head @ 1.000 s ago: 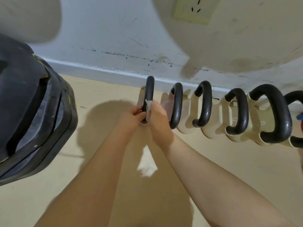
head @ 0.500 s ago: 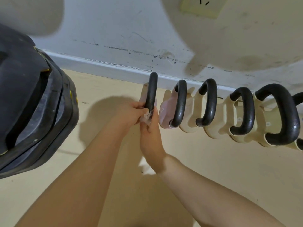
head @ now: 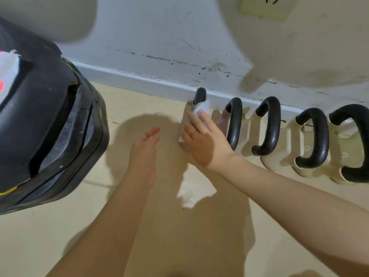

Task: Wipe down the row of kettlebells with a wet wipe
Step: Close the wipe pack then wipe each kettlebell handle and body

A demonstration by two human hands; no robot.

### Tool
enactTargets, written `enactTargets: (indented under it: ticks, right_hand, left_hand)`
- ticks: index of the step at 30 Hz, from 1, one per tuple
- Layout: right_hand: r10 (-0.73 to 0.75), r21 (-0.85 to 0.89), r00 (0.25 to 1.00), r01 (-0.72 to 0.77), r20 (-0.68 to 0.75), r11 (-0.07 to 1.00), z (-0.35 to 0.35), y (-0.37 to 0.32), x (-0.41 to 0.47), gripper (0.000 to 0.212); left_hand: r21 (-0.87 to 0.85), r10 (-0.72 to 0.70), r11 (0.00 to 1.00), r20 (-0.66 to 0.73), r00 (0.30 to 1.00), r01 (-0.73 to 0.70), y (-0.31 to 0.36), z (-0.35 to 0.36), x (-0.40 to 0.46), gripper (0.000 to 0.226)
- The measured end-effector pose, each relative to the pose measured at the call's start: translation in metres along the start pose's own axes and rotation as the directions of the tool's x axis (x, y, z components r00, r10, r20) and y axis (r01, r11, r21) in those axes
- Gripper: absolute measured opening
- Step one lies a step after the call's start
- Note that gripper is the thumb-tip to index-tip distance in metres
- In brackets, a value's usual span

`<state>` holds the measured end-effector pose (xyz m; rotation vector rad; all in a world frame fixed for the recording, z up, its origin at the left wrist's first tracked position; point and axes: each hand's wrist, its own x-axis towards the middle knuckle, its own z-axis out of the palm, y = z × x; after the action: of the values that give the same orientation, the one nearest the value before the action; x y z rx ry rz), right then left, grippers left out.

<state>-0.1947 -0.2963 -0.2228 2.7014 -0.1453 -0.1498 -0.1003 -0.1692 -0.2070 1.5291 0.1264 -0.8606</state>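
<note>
A row of cream kettlebells with black handles stands along the wall's baseboard. The leftmost kettlebell (head: 200, 95) has a pinkish body. My right hand (head: 205, 138) lies flat over its body and presses a white wet wipe (head: 203, 107) against the handle's base with the fingertips. My left hand (head: 145, 148) hovers to the left of that kettlebell, fingers straight and apart, holding nothing and touching nothing. The second kettlebell (head: 234, 122) is partly hidden behind my right hand. Further kettlebells (head: 268, 126) continue to the right.
A stack of big black weight plates (head: 50, 126) fills the left side, with a white and red item (head: 8, 68) on top. The scuffed white wall and baseboard (head: 139, 76) run behind the row. A wall socket (head: 265, 7) sits at top right. Beige floor (head: 179, 226) spreads below.
My left hand has let go of the first kettlebell's handle and drawn back to the left. My right hand has slid up with the wipe over the kettlebell's body.
</note>
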Motion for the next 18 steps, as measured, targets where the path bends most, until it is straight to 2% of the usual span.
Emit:
enactTargets:
  ticks: [2, 3, 4, 7, 10, 11, 12, 14, 15, 16, 18]
  right_hand:
    - [-0.207, -0.188, 0.967, 0.233, 0.147, 0.954, -0.003, 0.002, -0.008, 0.048]
    - [-0.250, -0.226, 0.957, 0.279, 0.149, 0.933, -0.002, 0.008, -0.008, 0.047]
    - [-0.287, -0.233, 0.948, 0.312, 0.135, 0.921, -0.004, 0.015, -0.006, 0.042]
    - [-0.393, -0.206, 0.917, 0.374, -0.061, 0.904, -0.003, 0.030, 0.012, 0.025]
    - [-0.440, -0.261, 0.897, 0.433, 0.037, 0.863, 0.008, 0.019, 0.001, 0.040]
    - [-0.476, -0.262, 0.875, 0.481, 0.089, 0.837, 0.006, 0.017, 0.001, 0.041]
    - [-0.497, -0.260, 0.865, 0.497, 0.073, 0.828, 0.004, 0.018, 0.003, 0.036]
    - [-0.546, -0.128, 0.838, 0.541, -0.005, 0.831, 0.003, 0.034, 0.012, 0.020]
    - [-0.537, -0.015, 0.843, 0.536, -0.041, 0.844, 0.002, 0.045, 0.016, 0.022]
    - [-0.489, 0.072, 0.871, 0.492, -0.056, 0.868, 0.001, 0.055, 0.016, 0.030]
    - [-0.388, 0.134, 0.916, 0.399, -0.104, 0.907, 0.006, 0.065, 0.013, 0.052]
  left_hand:
    - [0.045, 0.037, 0.998, 0.042, 0.998, -0.039, -0.001, 0.001, -0.004, 0.025]
    - [0.072, 0.066, 0.995, 0.074, 0.995, -0.071, 0.000, 0.001, -0.006, 0.027]
    - [0.095, 0.088, 0.991, 0.102, 0.991, -0.098, -0.001, 0.001, -0.008, 0.027]
    - [0.130, 0.116, 0.982, 0.136, 0.984, -0.134, 0.000, -0.005, -0.011, 0.026]
    - [0.144, 0.157, 0.975, 0.085, 0.984, -0.168, -0.002, -0.007, -0.013, 0.026]
    - [0.152, 0.161, 0.974, 0.065, 0.985, -0.169, -0.003, -0.006, -0.012, 0.026]
    - [0.156, 0.157, 0.974, 0.046, 0.987, -0.162, -0.004, -0.004, -0.011, 0.026]
    - [0.139, 0.141, 0.980, 0.039, 0.989, -0.145, -0.007, 0.000, -0.010, 0.029]
    - [0.121, 0.132, 0.983, 0.050, 0.990, -0.137, -0.008, 0.001, -0.010, 0.032]
    - [0.103, 0.119, 0.987, 0.065, 0.991, -0.125, -0.008, 0.003, -0.011, 0.034]
    - [0.071, 0.085, 0.993, 0.085, 0.993, -0.091, -0.009, 0.006, -0.014, 0.036]
